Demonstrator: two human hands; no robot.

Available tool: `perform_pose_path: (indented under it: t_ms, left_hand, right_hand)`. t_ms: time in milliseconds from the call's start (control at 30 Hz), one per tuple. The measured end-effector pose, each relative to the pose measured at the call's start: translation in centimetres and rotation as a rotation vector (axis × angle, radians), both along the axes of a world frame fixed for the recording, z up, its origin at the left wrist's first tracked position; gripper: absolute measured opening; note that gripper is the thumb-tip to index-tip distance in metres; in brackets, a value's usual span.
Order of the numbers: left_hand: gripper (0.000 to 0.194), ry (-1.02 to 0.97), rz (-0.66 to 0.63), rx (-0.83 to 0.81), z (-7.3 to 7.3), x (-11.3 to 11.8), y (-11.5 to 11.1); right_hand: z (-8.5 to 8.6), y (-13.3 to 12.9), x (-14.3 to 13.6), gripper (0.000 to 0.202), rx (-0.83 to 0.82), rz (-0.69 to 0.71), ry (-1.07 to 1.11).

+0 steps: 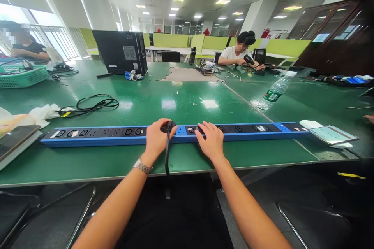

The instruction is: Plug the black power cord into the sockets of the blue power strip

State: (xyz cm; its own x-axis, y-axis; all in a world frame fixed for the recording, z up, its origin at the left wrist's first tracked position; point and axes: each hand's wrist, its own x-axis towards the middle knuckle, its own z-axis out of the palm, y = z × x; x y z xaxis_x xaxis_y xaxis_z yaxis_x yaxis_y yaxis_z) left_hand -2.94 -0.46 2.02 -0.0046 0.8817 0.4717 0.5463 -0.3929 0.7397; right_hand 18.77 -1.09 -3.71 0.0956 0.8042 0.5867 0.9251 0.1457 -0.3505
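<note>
The left hand (157, 134) comes in from 7 o'clock with a metal watch (143, 165) at its wrist, palm low, thumb and fingers closed around a black plug (170, 125) over the sockets; whether its pins are seated is hidden. The pinch is on the plug's body, probably to steer it, and the attached black cable (167, 155) hangs toward 6 o'clock past the desk edge. The right hand (210, 138) reaches in from 5 o'clock, palm down, fingers loosely spread and half bent over the power strip (181, 130), with no closed grip on anything — its touch probably steadies the strip. That long blue-and-black strip lies directly under both hands, running from 9 to 3 o'clock along the near side of the green desk (111, 165), sockets up, seemingly so each outlet is in easy reach. Both forearms stretch forward, nearly mirrored. Past the strip's 3 o'clock end sits a tablet-like device (334, 135); a coiled cable (99, 103) lies toward 10 o'clock, and a water bottle (273, 94) leans toward 2 o'clock. Farther out are a computer tower (119, 53) at 11 o'clock — standing upright — and a co-worker (230, 54) at 1 o'clock.
</note>
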Motion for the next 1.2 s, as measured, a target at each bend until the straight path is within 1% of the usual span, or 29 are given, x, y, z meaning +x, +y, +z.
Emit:
perform_pose_path:
  t_ms: [67, 167, 267, 333, 533, 600, 633, 700, 767, 800, 900, 1067, 1133, 1200]
  left_hand:
    - [0.024, 0.063, -0.001, -0.017, -0.2, 1.6, 0.5]
    - [0.024, 0.185, 0.045, -0.053, -0.3, 2.8, 1.1]
    - [0.025, 0.337, 0.075, -0.064, -0.2, 3.4, 1.1]
    - [0.023, 0.417, 0.078, -0.038, -0.2, 3.6, 0.8]
    - [0.019, 0.471, 0.032, 0.033, -0.8, 3.7, 0.1]
    - [0.024, 0.495, -0.001, 0.045, -1.1, 3.5, 0.0]
    - [0.032, 0.521, -0.023, 0.057, -1.3, 3.3, -0.1]
    - [0.054, 0.591, -0.061, 0.092, -1.7, 3.1, -0.2]
    - [0.072, 0.647, -0.047, 0.109, -2.0, 3.0, -0.3]
    - [0.075, 0.664, -0.027, 0.105, -2.1, 3.0, -0.3]
    - [0.070, 0.691, 0.024, 0.085, -2.4, 3.1, -0.2]
    - [0.059, 0.696, 0.021, 0.100, -2.5, 3.2, 0.0]
    - [0.059, 0.689, 0.013, 0.102, -2.5, 3.2, 0.1]
    - [0.064, 0.689, 0.006, 0.105, -2.5, 3.1, 0.1]
  right_hand:
    - [0.1, -0.1, 0.0, 0.040, -0.006, 0.002, -0.009]
    - [0.2, -0.2, 0.0, 0.040, -0.023, 0.003, -0.018]
    - [0.2, -0.2, 0.0, 0.040, -0.021, 0.003, -0.019]
    - [0.1, -0.2, -0.1, 0.040, -0.019, 0.002, -0.015]
    - [0.4, -0.1, -0.2, 0.036, -0.022, 0.010, 0.082]
    - [0.7, -0.1, -0.4, 0.032, -0.022, 0.034, 0.155]
    - [0.9, -0.1, -0.5, 0.031, -0.023, 0.061, 0.183]
    - [1.3, -0.3, -0.9, 0.032, -0.027, 0.142, 0.200]
    - [1.8, -0.3, -1.5, 0.038, -0.034, 0.227, 0.171]
    - [2.0, -0.3, -2.0, 0.040, -0.039, 0.252, 0.156]
    - [2.3, -0.2, -3.4, 0.038, -0.053, 0.262, 0.133]
    - [2.3, 0.3, -4.9, 0.023, -0.023, 0.207, 0.129]
    - [2.3, 0.4, -5.1, 0.021, 0.027, 0.212, 0.175]
    - [2.5, 0.6, -4.8, 0.027, 0.090, 0.248, 0.295]
